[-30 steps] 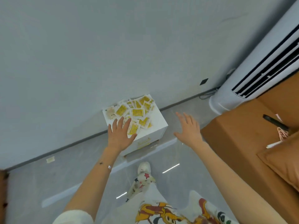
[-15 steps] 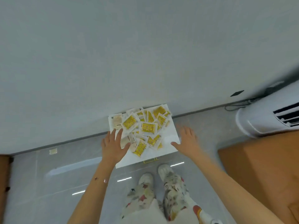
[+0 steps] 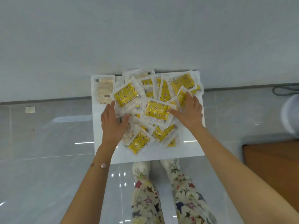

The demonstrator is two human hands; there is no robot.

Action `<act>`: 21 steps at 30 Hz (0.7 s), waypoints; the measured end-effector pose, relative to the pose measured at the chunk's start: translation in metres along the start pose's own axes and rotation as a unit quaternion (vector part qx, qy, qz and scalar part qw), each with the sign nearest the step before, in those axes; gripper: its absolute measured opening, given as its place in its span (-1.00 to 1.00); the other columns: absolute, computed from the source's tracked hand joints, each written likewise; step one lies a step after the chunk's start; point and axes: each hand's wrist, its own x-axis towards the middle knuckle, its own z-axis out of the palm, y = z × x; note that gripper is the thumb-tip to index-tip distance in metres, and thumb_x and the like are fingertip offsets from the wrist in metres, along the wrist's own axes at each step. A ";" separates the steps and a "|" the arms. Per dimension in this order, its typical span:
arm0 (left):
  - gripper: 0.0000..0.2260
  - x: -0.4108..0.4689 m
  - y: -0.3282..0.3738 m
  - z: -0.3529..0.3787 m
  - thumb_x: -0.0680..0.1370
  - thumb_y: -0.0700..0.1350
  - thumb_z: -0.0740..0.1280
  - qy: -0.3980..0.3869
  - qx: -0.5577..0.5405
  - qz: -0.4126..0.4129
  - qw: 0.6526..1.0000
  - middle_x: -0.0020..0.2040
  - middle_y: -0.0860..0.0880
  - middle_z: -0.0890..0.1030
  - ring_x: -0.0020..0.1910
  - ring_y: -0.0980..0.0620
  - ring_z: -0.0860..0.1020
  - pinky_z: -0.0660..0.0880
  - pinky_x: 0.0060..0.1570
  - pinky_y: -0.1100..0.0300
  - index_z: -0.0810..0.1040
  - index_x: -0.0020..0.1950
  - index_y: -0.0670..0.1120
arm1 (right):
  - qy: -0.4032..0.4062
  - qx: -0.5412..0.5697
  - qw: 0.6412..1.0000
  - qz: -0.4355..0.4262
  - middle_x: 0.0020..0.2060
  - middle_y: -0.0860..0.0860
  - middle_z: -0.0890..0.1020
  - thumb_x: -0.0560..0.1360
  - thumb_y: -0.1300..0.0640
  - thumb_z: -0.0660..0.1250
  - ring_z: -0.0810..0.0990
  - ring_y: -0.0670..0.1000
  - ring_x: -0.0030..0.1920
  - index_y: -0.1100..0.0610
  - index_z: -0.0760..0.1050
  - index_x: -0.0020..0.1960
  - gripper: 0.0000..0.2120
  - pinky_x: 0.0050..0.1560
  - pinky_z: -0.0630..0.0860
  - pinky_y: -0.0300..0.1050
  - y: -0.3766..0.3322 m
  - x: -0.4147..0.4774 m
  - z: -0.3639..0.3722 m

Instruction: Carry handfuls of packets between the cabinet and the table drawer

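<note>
Head view, looking straight down: both hands lie flat on a heap of yellow sachets (image 3: 146,110) in clear wrappers, spread over the top of a white cabinet (image 3: 163,152) that stands against a pale wall (image 3: 145,33). The left hand (image 3: 112,125) has its fingers straight and close together, reaching to the lower left edge of one large yellow sachet (image 3: 127,96), with the thumb angled out to the right over the packets beneath it; it grips nothing. The right hand (image 3: 188,113) is likewise open, fingers laid across the packets at the right side of the heap and the thumb stretched left so that it touches the right edge of a central sachet (image 3: 156,110). Nearer the person, more sachets lie tilted along the front of the heap, among them one at the lower left (image 3: 138,143). At the cabinet's far left corner rests a beige-printed packet (image 3: 104,88), just beside the yellow ones. A thin bracelet (image 3: 101,165) circles the left wrist. Below the cabinet's front edge stand two white shoes (image 3: 140,167) and star-patterned trousers (image 3: 186,199) on a glossy grey tiled floor (image 3: 40,159). A brown wooden surface (image 3: 271,167) shows at the right edge, and a small pale scrap (image 3: 30,109) lies on the floor near the skirting at the left.
</note>
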 end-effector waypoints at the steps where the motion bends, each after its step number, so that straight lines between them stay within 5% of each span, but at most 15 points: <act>1: -0.32 0.006 0.002 0.002 0.52 0.10 0.31 0.016 -0.018 0.007 1.000 0.52 -0.15 0.22 0.50 -0.15 0.15 0.11 0.47 -0.10 0.16 0.53 -0.13 | 0.012 -0.010 1.000 -0.005 0.55 0.10 -0.01 0.32 -0.36 0.39 0.00 0.20 0.53 -0.02 -0.05 0.57 0.02 0.44 0.10 0.23 -0.001 0.000 0.005; 5: -0.28 0.030 0.017 0.003 0.52 0.10 0.35 0.032 -0.056 -0.006 0.998 0.54 -0.10 0.17 0.52 -0.10 0.08 0.02 0.49 -0.06 0.09 0.55 -0.10 | 0.018 -0.032 0.999 -0.040 0.56 0.06 -0.11 0.29 -0.38 0.40 -0.10 0.16 0.54 -0.01 -0.05 0.57 0.06 0.46 0.03 0.21 -0.009 -0.011 0.021; 15: -0.26 0.051 0.027 -0.011 0.40 0.13 0.49 0.011 -0.086 -0.085 0.993 0.36 -0.13 0.34 0.38 -0.12 0.29 0.28 0.37 -0.04 0.26 0.48 -0.03 | 0.000 0.186 0.982 0.010 0.23 0.05 0.45 0.27 0.00 0.58 0.46 0.12 0.24 0.07 0.29 0.36 -0.23 0.22 0.46 0.18 -0.012 -0.016 0.023; 18: -0.46 0.052 0.015 -0.019 0.25 0.22 0.50 0.001 -0.143 -0.110 0.984 0.12 -0.09 0.55 0.11 -0.10 0.55 0.53 0.12 -0.11 0.52 0.14 0.02 | -0.010 0.288 0.956 0.045 0.11 -0.04 0.54 0.35 0.10 0.54 0.54 0.05 0.14 0.04 0.37 0.27 -0.43 0.14 0.50 0.00 -0.012 -0.019 0.014; 21: -0.72 0.045 0.014 -0.025 0.39 -0.09 0.51 0.005 -0.225 -0.117 0.967 0.02 -0.06 0.61 0.01 -0.09 0.60 0.59 -0.02 0.02 0.51 0.03 -0.04 | 0.010 0.343 0.938 0.042 0.00 -0.08 0.59 0.40 0.17 0.49 0.58 0.03 0.06 0.06 0.47 0.16 -0.63 0.11 0.54 0.00 -0.011 -0.024 0.003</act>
